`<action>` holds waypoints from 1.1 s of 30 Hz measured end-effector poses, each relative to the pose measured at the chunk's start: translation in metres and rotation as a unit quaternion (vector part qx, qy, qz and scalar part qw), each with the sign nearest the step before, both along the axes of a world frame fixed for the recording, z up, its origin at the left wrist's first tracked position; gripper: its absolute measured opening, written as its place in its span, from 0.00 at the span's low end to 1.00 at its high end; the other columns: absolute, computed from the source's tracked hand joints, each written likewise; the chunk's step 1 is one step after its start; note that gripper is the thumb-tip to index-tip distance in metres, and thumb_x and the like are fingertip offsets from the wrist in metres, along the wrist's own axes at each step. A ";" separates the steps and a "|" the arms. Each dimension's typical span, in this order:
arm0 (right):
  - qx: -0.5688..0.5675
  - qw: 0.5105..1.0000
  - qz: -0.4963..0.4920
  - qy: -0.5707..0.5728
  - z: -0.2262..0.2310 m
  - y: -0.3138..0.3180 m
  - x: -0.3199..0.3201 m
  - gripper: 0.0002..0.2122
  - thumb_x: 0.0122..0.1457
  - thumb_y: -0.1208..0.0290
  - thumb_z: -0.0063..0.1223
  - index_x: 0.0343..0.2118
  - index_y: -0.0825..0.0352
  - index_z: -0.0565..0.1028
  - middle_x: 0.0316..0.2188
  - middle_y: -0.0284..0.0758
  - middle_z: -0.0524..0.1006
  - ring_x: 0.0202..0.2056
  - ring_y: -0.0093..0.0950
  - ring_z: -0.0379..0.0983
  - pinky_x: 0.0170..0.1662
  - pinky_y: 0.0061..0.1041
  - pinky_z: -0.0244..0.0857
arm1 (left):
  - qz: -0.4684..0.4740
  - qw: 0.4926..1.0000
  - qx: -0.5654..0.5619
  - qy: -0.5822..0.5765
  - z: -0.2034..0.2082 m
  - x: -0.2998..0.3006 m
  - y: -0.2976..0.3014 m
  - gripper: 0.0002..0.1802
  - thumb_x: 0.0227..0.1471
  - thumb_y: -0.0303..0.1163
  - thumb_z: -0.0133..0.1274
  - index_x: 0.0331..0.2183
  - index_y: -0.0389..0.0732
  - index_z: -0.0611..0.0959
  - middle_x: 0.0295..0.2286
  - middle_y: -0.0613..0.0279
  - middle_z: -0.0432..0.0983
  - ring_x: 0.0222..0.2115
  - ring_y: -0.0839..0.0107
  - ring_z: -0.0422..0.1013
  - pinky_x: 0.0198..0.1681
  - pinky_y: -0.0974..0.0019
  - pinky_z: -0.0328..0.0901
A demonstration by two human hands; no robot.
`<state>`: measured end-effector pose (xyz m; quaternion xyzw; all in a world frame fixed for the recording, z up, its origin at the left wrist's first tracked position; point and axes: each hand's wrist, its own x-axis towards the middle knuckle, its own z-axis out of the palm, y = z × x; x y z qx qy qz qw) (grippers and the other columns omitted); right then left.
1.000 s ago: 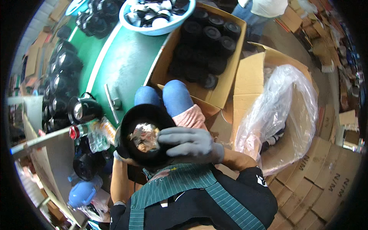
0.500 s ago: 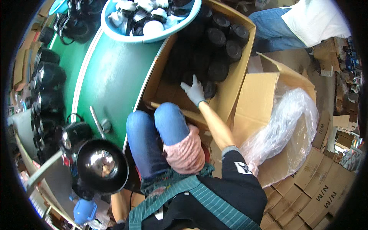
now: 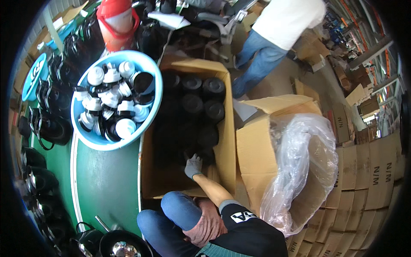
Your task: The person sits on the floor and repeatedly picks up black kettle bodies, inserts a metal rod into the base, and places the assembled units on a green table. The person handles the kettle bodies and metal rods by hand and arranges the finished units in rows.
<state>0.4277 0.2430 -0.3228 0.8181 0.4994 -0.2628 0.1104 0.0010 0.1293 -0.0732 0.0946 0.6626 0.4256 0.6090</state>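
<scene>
My right hand, in a grey glove, reaches down inside a deep cardboard box. Its fingers look apart, over the dark round-ended pieces near the box's close end; no held thing can be made out. Several black cylindrical pieces stand in rows in that box, their lower parts lost in shadow. At the lower left, a shiny black wok-like pan lies beside my knees, partly cut off by the picture's edge. My left hand is out of the picture.
A light blue basin of white-and-black knobs sits on the green table. Black pots line its left side, and a red-and-white jug stands beyond. Rightward are an opened carton with plastic lining, stacked cartons and a person.
My view has swung toward the far end, so more of the box and basin shows. My left forearm has left the picture. My right hand's spread fingers have drawn somewhat closer together.
</scene>
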 end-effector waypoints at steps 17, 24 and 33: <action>0.401 0.724 0.398 0.397 0.461 -0.157 -0.059 0.57 0.37 0.37 0.80 0.75 0.47 0.67 0.70 0.58 0.60 0.69 0.59 0.59 0.70 0.56 0.53 | -0.217 0.920 0.234 -0.228 0.074 0.029 -0.099 0.31 0.68 0.32 0.58 0.68 0.36 0.72 0.64 0.50 0.74 0.60 0.60 0.75 0.65 0.52 0.72; 0.451 0.656 0.457 0.397 0.450 -0.195 -0.055 0.60 0.31 0.41 0.83 0.74 0.44 0.66 0.71 0.59 0.58 0.68 0.61 0.59 0.69 0.58 0.54 | -0.226 0.900 0.239 -0.285 0.088 0.024 -0.135 0.29 0.69 0.34 0.57 0.67 0.36 0.74 0.63 0.49 0.75 0.59 0.59 0.76 0.65 0.52 0.72; 0.415 0.731 0.239 0.485 0.421 -0.225 -0.067 0.23 0.76 0.57 0.50 0.62 0.73 0.73 0.49 0.50 0.79 0.49 0.47 0.76 0.54 0.38 0.68 | -0.192 0.696 0.461 0.516 0.189 0.035 -0.143 0.20 0.56 0.30 0.62 0.49 0.34 0.89 0.42 0.51 0.88 0.42 0.58 0.84 0.51 0.59 0.75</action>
